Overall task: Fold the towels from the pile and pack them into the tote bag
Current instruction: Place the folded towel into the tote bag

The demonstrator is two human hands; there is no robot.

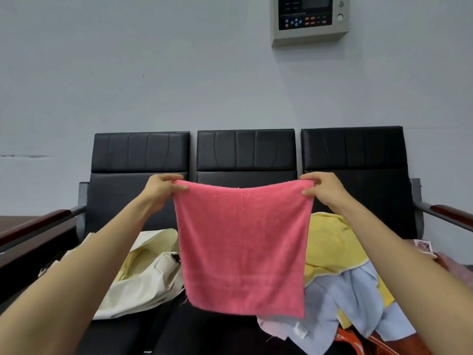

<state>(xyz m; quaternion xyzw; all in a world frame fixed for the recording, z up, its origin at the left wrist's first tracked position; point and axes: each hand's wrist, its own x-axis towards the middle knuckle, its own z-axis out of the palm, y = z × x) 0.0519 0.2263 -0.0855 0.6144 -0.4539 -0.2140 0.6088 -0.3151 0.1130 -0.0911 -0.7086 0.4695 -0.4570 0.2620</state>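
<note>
A pink towel (243,247) hangs flat in the air above the black bench seats. My left hand (160,189) pinches its upper left corner and my right hand (323,190) pinches its upper right corner. The cream tote bag (143,280) lies open on the left seat, with a pale yellow cloth inside it. The pile of towels (345,283) sits on the right seat: a yellow towel on top, light blue ones below, pale pink and red pieces at the bottom. The hanging towel hides part of the bag and part of the pile.
The black three-seat bench (245,152) stands against a pale wall, with wood-capped metal armrests at the left (43,226) and the right (445,213). A grey control panel (309,19) hangs on the wall above. A dark table surface (15,221) lies at the far left.
</note>
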